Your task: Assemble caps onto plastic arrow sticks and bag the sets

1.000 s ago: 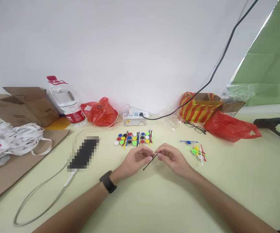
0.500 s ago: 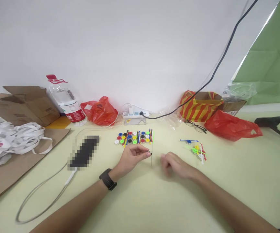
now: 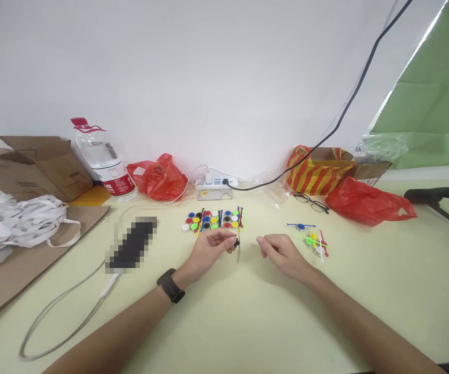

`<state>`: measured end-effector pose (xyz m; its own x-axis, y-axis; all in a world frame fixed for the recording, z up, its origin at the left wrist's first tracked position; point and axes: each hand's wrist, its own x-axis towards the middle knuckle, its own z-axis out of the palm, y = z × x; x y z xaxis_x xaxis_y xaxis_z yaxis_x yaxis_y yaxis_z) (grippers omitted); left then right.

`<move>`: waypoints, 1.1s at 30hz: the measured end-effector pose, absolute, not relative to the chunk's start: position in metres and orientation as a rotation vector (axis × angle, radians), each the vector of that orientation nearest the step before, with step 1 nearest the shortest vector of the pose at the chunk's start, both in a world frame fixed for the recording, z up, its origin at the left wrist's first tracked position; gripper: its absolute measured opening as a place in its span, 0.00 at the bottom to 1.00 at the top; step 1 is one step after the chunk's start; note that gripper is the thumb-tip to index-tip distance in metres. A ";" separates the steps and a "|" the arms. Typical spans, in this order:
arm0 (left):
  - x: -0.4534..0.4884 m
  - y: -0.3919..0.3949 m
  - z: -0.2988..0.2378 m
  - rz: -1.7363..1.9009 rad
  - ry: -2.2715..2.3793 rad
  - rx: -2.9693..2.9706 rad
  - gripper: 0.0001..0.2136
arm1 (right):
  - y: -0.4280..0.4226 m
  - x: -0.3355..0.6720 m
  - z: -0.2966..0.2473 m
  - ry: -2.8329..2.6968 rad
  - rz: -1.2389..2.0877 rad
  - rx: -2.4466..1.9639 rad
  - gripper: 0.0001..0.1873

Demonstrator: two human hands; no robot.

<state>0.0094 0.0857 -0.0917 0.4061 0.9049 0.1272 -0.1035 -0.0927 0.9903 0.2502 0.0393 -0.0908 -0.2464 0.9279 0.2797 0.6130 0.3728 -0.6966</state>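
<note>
My left hand (image 3: 211, 250), with a black watch on its wrist, pinches a small black disc with a thin black stick (image 3: 238, 251) hanging down from it. My right hand (image 3: 282, 254) hovers a little to the right of the stick, fingers loosely curled and holding nothing. Just beyond the hands lies a block of several coloured discs and sticks (image 3: 214, 220). A smaller heap of assembled coloured pieces (image 3: 313, 240) lies right of my right hand.
On the pale yellow table (image 3: 247, 322) are a blurred-out phone (image 3: 131, 245) on a grey cable, a power strip (image 3: 214, 185), glasses (image 3: 312, 202), red bags (image 3: 368, 202), a striped bag (image 3: 317, 169), a water bottle (image 3: 105, 163), cardboard boxes (image 3: 29, 166) and white straps (image 3: 17, 223).
My right hand let go of the black stick and drew away to the right. The stick, slanted between both hands before, now hangs upright from my left fingers.
</note>
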 end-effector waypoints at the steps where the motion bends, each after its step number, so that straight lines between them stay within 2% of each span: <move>1: 0.009 0.087 -0.092 0.995 0.788 1.391 0.14 | 0.042 0.254 -0.090 -1.991 0.428 -1.405 0.30; 4: 0.007 0.090 -0.095 0.986 0.801 1.329 0.16 | 0.052 0.279 -0.091 -1.945 -0.100 -1.699 0.22; 6: 0.006 0.093 -0.097 0.988 0.775 1.254 0.16 | 0.057 0.303 -0.094 -1.805 -0.309 -1.981 0.26; 8: 0.004 0.096 -0.099 0.985 0.735 1.156 0.16 | 0.059 0.329 -0.099 -1.634 -0.271 -2.279 0.33; 10: 0.003 0.097 -0.099 0.981 0.704 1.060 0.16 | 0.061 0.350 -0.106 -1.616 -0.057 -2.418 0.35; 12: 0.003 0.098 -0.098 0.981 0.695 0.978 0.16 | 0.062 0.363 -0.113 -1.759 0.013 -2.356 0.34; 17: 0.002 0.098 -0.094 0.976 0.664 0.872 0.15 | 0.061 0.346 -0.119 -2.085 0.032 -2.076 0.21; 20: 0.001 0.098 -0.093 0.968 0.660 0.851 0.15 | 0.052 0.321 -0.114 -2.119 0.108 -2.012 0.18; 26: 0.001 0.099 -0.097 0.980 0.649 0.849 0.14 | 0.034 0.280 -0.095 -2.350 0.295 -1.587 0.09; 29: 0.000 0.101 -0.099 0.999 0.653 0.842 0.14 | 0.028 0.264 -0.087 -2.406 0.415 -1.386 0.08; 33: 0.000 0.101 -0.099 1.010 0.642 0.849 0.14 | 0.017 0.249 -0.079 -2.483 0.566 -1.147 0.14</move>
<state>-0.0003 0.1013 -0.0989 0.4038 0.9115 -0.0784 -0.4576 0.2754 0.8454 0.2492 0.0175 -0.0788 -0.6128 0.7774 0.1419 0.6390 0.5930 -0.4899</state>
